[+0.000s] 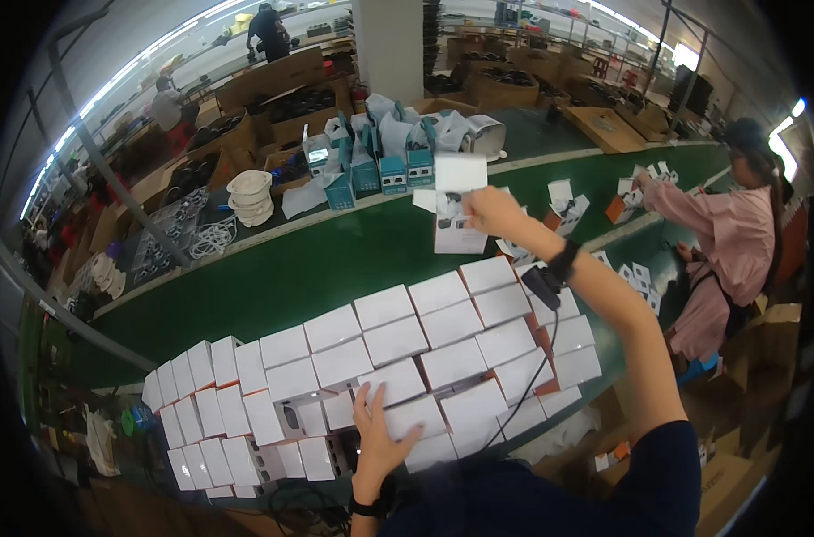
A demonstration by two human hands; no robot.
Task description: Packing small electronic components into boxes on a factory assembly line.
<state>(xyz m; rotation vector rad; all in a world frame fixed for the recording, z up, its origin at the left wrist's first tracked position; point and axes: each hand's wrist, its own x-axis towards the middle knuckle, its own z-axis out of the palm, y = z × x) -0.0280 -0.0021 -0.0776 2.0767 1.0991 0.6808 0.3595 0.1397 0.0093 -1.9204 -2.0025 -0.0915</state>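
No lettering is legible at this scale: the printed front of the open white box [461, 236], the faces of the teal boxes [392, 176] and the printed sides of the stacked white boxes [392, 307] carry markings too small or blurred to read.

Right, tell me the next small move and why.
Probably ease the right hand off the open white box, leaving it on the green belt: the box's lid is up, and another open box farther right stands there likewise.
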